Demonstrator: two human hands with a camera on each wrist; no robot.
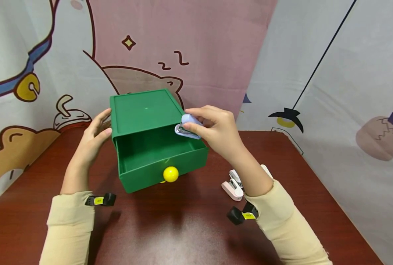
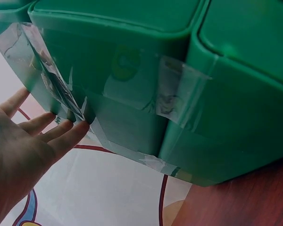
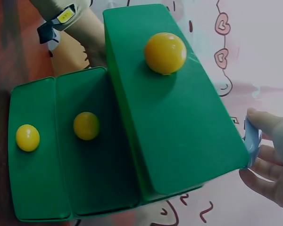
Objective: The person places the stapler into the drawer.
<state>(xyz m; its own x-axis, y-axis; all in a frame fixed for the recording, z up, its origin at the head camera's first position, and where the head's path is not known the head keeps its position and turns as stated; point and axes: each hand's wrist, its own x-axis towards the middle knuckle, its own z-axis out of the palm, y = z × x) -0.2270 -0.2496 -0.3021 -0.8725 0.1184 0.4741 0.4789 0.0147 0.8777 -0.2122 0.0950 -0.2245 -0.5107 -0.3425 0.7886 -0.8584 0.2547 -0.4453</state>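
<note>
The right hand [image 1: 217,127] pinches a small stapler [image 1: 188,118] at the right side of the green cabinet [image 1: 143,110], near the rim of its pulled-out top drawer [image 1: 148,176]; the stapler is pale lavender-blue and rounded, with metal showing inside. The drawer is plain green with a round yellow knob [image 1: 171,174]. The left hand [image 1: 95,136], fingers spread, touches the cabinet's left side. Pale staplers [image 1: 232,190] lie to the cabinet's right.

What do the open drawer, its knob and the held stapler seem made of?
Drawer: probably plastic, satin green, with thin, moulded-looking walls. Knob: glossy yellow with bright highlights; plastic or painted wood. Stapler: likely smooth lavender plastic outside, with silvery, seemingly metal parts between its halves.
</note>
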